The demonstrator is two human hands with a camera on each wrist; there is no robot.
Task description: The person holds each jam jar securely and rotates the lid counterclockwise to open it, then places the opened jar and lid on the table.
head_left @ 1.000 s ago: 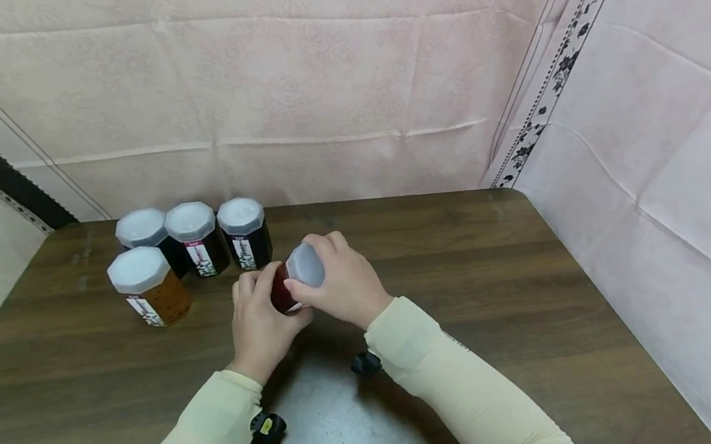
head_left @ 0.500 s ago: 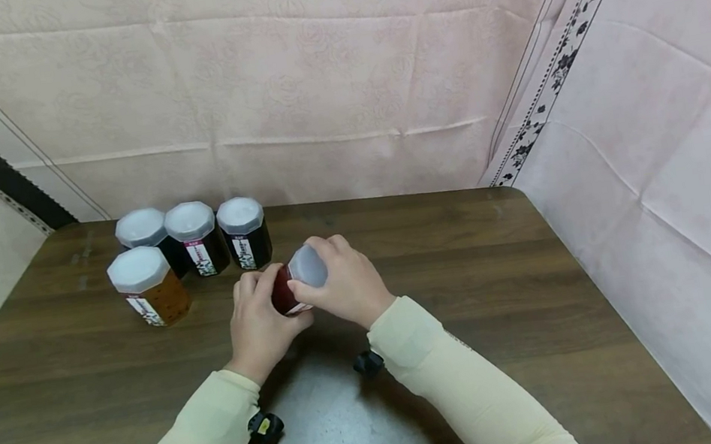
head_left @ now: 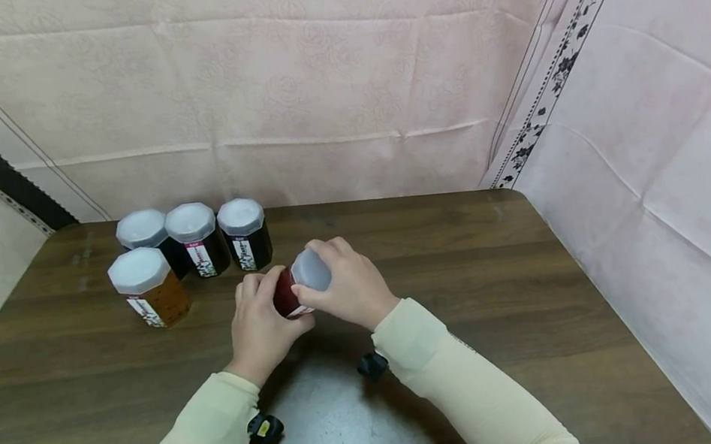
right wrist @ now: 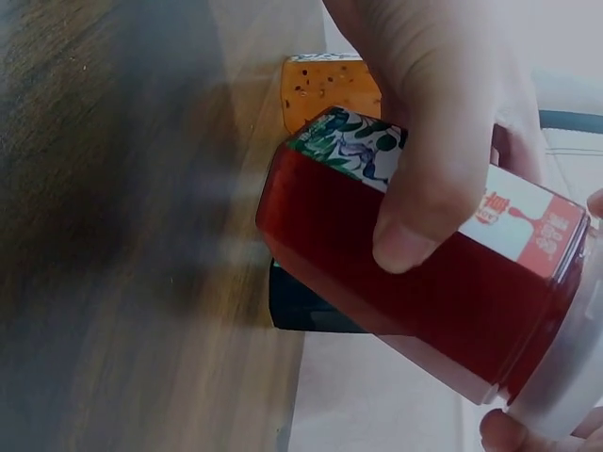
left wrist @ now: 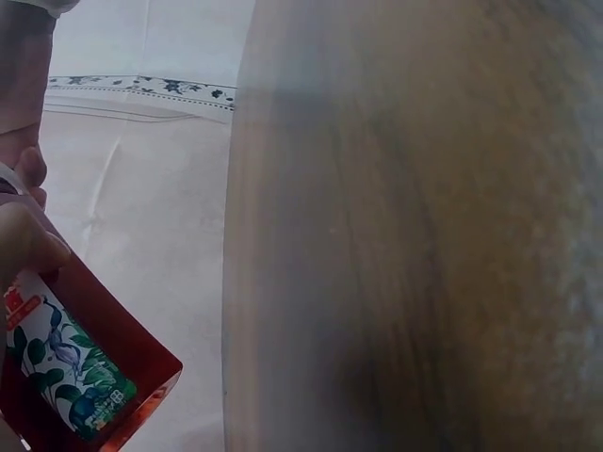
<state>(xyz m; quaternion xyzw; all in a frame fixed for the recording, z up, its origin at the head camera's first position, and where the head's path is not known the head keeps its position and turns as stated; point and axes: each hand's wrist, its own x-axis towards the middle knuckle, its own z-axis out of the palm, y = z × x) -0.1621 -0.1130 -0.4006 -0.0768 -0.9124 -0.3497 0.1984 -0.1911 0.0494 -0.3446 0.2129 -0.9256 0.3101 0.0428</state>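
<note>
A jar of dark red jam [head_left: 283, 293] with a frosted white lid [head_left: 313, 270] is tilted between both hands over the table, lid end to the right. My left hand [head_left: 263, 333] grips its body; in the right wrist view the thumb [right wrist: 424, 212] lies across the label [right wrist: 528, 221]. Fingers and thumb of my right hand [head_left: 352, 287] are curled round the lid. In the left wrist view the red body [left wrist: 127, 334] shows its leaf-patterned label [left wrist: 71, 367], partly covered by a finger. The jar's lower end points left and hangs above the wood.
Several capped jars stand at the back left of the wooden table [head_left: 474, 289]: an orange jar [head_left: 168, 297] in front, and dark ones such as this jar [head_left: 248, 237] behind. Pale cloth [head_left: 337, 88] walls rise at the back and sides.
The red jam jar and the right hand on its lid have shifted very slightly right. The left hand keeps its hold, and the standing jars have not moved.
</note>
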